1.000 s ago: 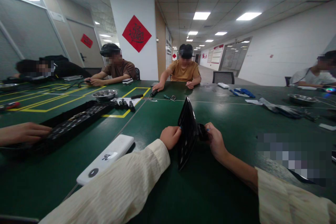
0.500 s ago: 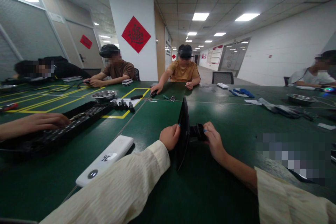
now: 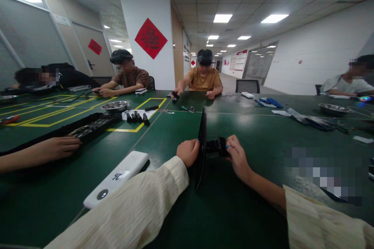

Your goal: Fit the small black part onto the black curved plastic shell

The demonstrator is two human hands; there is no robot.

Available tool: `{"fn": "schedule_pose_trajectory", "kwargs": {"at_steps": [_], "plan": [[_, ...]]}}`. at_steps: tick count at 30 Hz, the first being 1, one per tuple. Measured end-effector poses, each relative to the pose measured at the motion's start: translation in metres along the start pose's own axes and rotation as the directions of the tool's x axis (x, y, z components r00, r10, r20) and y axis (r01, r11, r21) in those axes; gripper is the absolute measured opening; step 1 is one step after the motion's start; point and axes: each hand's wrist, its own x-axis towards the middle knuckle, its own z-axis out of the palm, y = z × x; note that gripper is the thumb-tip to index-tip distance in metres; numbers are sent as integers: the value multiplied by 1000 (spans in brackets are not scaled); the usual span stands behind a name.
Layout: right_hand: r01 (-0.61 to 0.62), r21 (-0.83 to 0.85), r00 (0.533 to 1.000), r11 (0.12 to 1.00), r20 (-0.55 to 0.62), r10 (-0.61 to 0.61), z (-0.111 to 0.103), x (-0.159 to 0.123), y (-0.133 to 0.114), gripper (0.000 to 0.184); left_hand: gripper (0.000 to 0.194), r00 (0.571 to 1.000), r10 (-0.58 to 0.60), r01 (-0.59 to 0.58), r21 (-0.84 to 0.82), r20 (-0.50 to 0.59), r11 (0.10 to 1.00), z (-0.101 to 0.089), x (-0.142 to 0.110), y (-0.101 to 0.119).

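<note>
A thin black panel (image 3: 200,153) with rounded ends stands nearly edge-on in front of me, just above or on the green table. My left hand (image 3: 187,152) grips its left side, thumb against the face. From the panel's right side sticks out a short black stalk with a blocky end piece (image 3: 221,146). My right hand (image 3: 236,156) is closed round that end piece, thumb and fingers pinching it. What kind of device this is, I cannot make out. Left of my left sleeve lies a white power bank (image 3: 117,181) marked 26.
At left, another person's hand (image 3: 58,151) reaches to a long black tray (image 3: 96,132) of parts. Beyond are a metal bowl (image 3: 115,106) and several black cylinders (image 3: 137,117). Gloves (image 3: 309,120) lie at right. Across sits a person (image 3: 204,78) holding a black item.
The panel has turned slightly more edge-on in my hands, with my grip unchanged. The person opposite has lifted a black item off the table. The neighbour's hand at left has shifted lower along the tray.
</note>
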Motion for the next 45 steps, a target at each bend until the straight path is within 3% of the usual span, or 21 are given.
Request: {"fn": "schedule_pose_trajectory", "kwargs": {"at_steps": [17, 27, 38, 45], "plan": [[-40, 40, 999, 998, 28, 39, -2, 0, 2, 16, 30, 1000, 15, -15, -99, -5, 995, -3, -1, 1], [-22, 54, 999, 998, 25, 20, -3, 2, 8, 16, 42, 997, 61, -69, -171, -50, 983, 4, 5, -4], [-59, 111, 998, 992, 38, 55, -4, 3, 11, 14, 54, 1000, -17, 23, -496, 16, 868, 10, 9, -8], [-36, 78, 998, 996, 47, 33, -1, 0, 5, 21, 50, 1000, 7, -19, -456, -27, 890, 14, 11, -12]]}}
